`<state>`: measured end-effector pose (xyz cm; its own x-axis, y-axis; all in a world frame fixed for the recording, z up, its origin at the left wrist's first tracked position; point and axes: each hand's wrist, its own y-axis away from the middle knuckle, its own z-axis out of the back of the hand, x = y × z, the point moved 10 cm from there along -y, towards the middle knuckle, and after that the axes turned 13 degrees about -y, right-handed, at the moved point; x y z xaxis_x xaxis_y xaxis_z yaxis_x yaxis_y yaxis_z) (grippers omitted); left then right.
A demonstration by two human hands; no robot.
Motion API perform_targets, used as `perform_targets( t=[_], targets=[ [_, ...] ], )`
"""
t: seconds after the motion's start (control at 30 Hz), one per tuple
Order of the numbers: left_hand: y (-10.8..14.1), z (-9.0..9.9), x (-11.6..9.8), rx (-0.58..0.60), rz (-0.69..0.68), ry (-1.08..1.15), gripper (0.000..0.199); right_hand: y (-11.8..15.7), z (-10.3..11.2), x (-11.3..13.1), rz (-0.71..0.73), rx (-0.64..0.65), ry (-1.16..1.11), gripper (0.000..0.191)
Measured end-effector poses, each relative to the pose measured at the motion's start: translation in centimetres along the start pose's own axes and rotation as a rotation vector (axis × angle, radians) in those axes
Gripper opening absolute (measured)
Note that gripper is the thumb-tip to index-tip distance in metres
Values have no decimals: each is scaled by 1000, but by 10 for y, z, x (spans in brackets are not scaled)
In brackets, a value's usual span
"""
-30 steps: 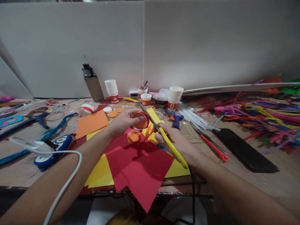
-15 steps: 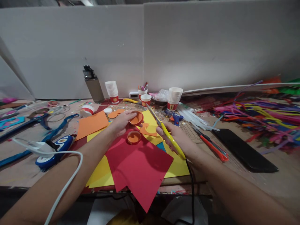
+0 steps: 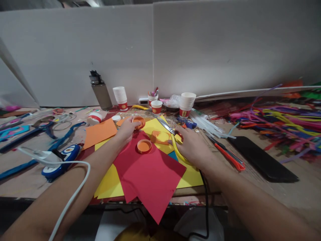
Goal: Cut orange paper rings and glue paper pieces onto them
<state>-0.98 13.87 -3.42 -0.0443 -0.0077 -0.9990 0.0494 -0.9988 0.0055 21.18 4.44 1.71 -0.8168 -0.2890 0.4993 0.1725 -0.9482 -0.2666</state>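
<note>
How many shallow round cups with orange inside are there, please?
2: first cup in the left hand, second cup on the red paper. Others may be hidden.

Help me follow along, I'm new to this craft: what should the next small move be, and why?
Probably lay the scissors down. The right hand has them, but the orange scrap nearby already has a round opening, and the left hand holds a shallow orange-lined piece that a freed right hand could help handle.

No lettering legible; emblem [image 3: 155, 109] on paper cup [image 3: 157, 102] too small.
</note>
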Motion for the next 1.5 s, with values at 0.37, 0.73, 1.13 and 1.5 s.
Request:
perform_targets(
  t=[0.37,0.73,1.13,1.5],
  targets=[
    [3,-10,4,66,38,-1,21,2,-13,-25,-182,73,297,40],
    [1,-9,7,52,80,43,29,6,-11,23,76,28,541,29],
    [1,-9,3,20,87,94,30,-33,-72,31,156,318,448,22],
    [-8,18,8,-156,61,121,27,-34,-8,29,123,141,-233,13]
  ],
)
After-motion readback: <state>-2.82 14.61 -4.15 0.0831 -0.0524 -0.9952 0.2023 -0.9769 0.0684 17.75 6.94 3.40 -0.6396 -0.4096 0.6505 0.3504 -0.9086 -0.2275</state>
